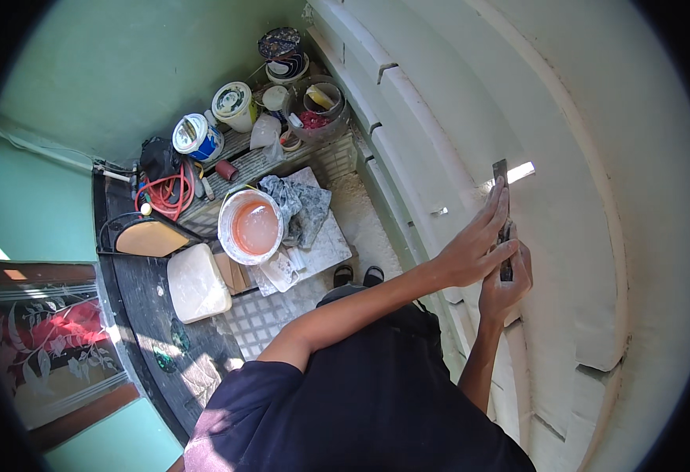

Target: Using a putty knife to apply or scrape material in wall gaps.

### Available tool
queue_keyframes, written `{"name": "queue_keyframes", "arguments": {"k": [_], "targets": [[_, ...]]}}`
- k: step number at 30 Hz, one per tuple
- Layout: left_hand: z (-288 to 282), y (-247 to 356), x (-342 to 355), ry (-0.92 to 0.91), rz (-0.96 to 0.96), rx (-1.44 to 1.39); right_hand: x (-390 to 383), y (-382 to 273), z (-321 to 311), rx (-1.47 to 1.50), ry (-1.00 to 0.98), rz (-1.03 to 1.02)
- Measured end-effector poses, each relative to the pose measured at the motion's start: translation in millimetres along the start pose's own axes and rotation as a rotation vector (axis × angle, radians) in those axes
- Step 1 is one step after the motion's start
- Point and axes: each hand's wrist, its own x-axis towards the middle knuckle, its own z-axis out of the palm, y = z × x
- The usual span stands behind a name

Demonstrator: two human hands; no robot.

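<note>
While a pale wall (553, 315) is standing to the right, the left arm (376, 303) is bending and reaching across, the right forearm (482, 366) angling steeply upward. The left grip (477, 248) is laying straight fingers along a dark flat tool (501, 171) at the wall, whether clasping I cannot tell; the right grip (508, 283) is clutching the tool's lower part.

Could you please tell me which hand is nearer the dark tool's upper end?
Left. The left hand has its fingertips just below the upper end of the dark tool; the right hand is lower, around its lower part.
</note>
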Motion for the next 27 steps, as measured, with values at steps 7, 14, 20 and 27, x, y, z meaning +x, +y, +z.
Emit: {"name": "queue_keyframes", "arguments": {"k": [7,14,20,27], "targets": [[-30,-22,21,0.105,0.010,-0.002,26,-6,41,0.041,0.017,-0.015],[-84,-40,51,0.167,0.020,0.043,63,-13,95,0.085,0.031,-0.043],[-90,-40,49,0.159,-0.005,0.048,57,-11,103,0.100,0.016,-0.041],[-22,-37,-9,0.073,0.006,0.050,-7,9,43,0.022,-0.040,0.005]]}}
